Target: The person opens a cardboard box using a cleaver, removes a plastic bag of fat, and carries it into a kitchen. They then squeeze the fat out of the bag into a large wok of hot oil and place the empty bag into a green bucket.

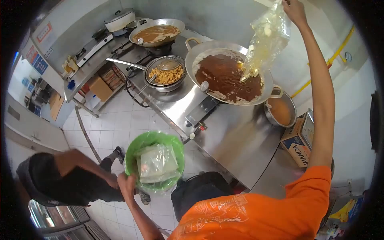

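Observation:
My right hand (295,13) is raised high at the upper right, closed on a clear plastic bag (267,36). The bag hangs down with pale yellow-white bits clinging inside, and its lower end is over a large wok (266,94) of dark brown liquid (224,76). At the lower left, my left hand (127,185) grips the rim of a green basin (132,150). Inside the basin lies a clear plastic bag with pale flat contents (158,162). A white-headed thermometer (204,86) sits at the wok's near rim.
A co-worker in black (72,176) stands left, a hand near the basin. On the steel counter (240,136) are a strainer of golden fried pieces (167,75) and a burner control box (202,110). Another wok (158,34) stands behind; a pot (281,111) and a carton (298,140) are right.

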Tool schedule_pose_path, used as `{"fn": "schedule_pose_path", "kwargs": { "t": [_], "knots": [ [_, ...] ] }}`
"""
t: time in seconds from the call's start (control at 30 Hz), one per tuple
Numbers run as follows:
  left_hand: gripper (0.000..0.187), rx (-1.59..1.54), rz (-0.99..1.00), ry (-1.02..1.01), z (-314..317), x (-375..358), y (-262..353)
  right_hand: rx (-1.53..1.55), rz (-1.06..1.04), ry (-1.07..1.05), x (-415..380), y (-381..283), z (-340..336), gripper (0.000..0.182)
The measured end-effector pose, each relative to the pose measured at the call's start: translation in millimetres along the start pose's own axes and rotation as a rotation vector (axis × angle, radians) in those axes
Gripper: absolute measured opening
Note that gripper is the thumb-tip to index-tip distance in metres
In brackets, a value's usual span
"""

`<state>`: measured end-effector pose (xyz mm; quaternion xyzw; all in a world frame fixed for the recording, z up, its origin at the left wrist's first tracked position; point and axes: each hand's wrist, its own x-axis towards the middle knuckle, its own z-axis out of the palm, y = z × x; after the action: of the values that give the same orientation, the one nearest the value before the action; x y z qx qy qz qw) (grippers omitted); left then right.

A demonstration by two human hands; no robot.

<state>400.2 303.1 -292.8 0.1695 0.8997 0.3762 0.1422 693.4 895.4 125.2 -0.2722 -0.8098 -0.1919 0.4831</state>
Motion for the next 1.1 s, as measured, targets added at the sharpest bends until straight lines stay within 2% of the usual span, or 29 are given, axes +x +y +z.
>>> {"fn": "schedule_pose_path", "kwargs": {
  "t": [0.07,0.1,0.13,0.17,0.2,0.3,0.4,0.5,0.53,0.57,0.63,0.7,0.77,0.8,0.83,0.9,0.97,1.03,1.1],
  "knots": [
    [0.034,-0.108,0.101,-0.017,9.5,2.4,11.9,-0.003,0.018,-0.017,4.6,-8.7,-6.0,0.035],
    [0.033,-0.029,0.093,-0.007,25.2,12.4,1.1,-0.01,0.037,-0.039,5.4,-12.4,-4.6,0.034],
    [0.033,-0.069,0.087,-0.064,27.8,2.1,36.0,-0.011,0.012,-0.04,7.4,-7.1,-1.4,0.035],
    [0.035,-0.122,0.142,0.006,43.5,-1.5,52.6,0.015,0.003,-0.049,6.5,-14.2,-0.8,0.035],
    [0.037,-0.076,0.112,-0.107,56.5,7.8,61.0,0.061,0.031,-0.056,6.5,-23.6,-5.3,0.035],
    [0.032,-0.183,0.136,-0.149,98.0,13.9,91.9,0.119,0.017,-0.037,9.9,-44.9,-20.6,0.036],
    [0.029,-0.275,0.15,-0.205,125.6,21.1,110.0,0.153,-0.08,0.016,19.7,-80.9,-55.9,0.038],
    [0.028,-0.347,0.16,-0.247,131.8,19.8,124.9,0.122,-0.059,0.017,23.6,-147.8,-103.4,0.038],
    [0.027,-0.366,0.158,-0.274,131.4,19.2,128.7,0.201,-0.266,0.074,30.7,-158.7,-107.9,0.038],
    [0.027,-0.371,0.166,-0.276,130.1,19.4,132.6,0.193,-0.269,0.079,31.8,-167.9,-115.4,0.038],
    [0.036,-0.307,0.18,-0.273,125.2,17.7,134.7,0.194,-0.086,-0.057,31.2,-202.4,-126.9,0.038],
    [0.037,-0.279,0.213,-0.218,138.8,28.6,118.0,0.25,-0.095,-0.102,23.0,-224.3,-124.1,0.038],
    [0.037,-0.253,0.233,-0.152,128.7,25.6,105.0,0.3,-0.299,-0.068,3.5,-251.8,-113.9,0.037],
    [0.037,-0.254,0.22,-0.18,122.4,23.7,94.5,0.278,-0.155,-0.257,-1.9,-266.3,-114.1,0.036],
    [0.036,-0.256,0.203,-0.208,110.6,17.2,85.0,0.22,-0.131,-0.331,-12.5,-277.8,-105.3,0.036],
    [0.036,-0.287,0.163,-0.194,90.4,9.2,55.8,0.435,-0.156,-0.374,-48.7,-303.3,-80.5,0.038],
    [0.035,-0.373,0.154,-0.162,76.2,4.4,17.6,0.522,-0.359,-0.443,-81.4,-315.2,-48.4,0.035],
    [0.035,-0.395,0.114,-0.139,58.2,-2.0,-18.3,0.657,-0.252,-0.532,-121.1,-369.3,-48.2,0.034],
    [0.035,-0.374,0.054,-0.1,36.5,-9.9,-46.2,0.75,-0.242,-0.575,-151.2,-418.8,-46.4,0.034]
  ]
}}
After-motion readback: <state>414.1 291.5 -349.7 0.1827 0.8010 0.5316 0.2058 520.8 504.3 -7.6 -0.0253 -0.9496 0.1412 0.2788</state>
